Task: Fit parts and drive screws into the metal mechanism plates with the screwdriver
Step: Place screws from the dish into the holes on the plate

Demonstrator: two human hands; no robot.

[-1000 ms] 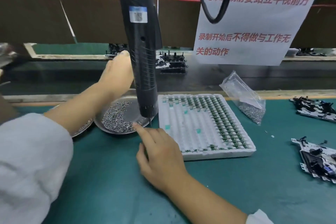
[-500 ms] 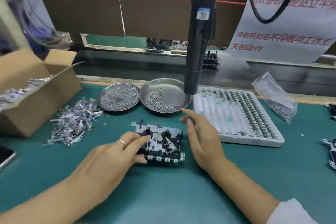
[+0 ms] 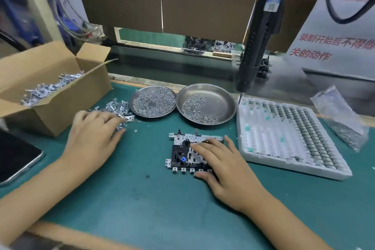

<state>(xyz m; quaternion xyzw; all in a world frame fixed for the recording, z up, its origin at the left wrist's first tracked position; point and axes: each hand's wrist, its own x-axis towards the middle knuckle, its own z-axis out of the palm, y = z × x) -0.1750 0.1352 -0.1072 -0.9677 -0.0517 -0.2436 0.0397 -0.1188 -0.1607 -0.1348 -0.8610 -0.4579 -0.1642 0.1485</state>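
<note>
Mechanism plate [image 3: 178,155] lies at centre under the flat, spread right hand [image 3: 225,166], while the left hand [image 3: 93,136], loosely open, reaches toward ten o'clock into loose brackets [image 3: 118,108]; I judge a careless rake could scatter them.

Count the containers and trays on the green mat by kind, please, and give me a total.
Round metal dishes: 2, left dish and right dish, both holding screws
Cardboard box: 1, holding metal parts
White foam tray: 1
Clear plastic bag: 1
Total: 5
</note>
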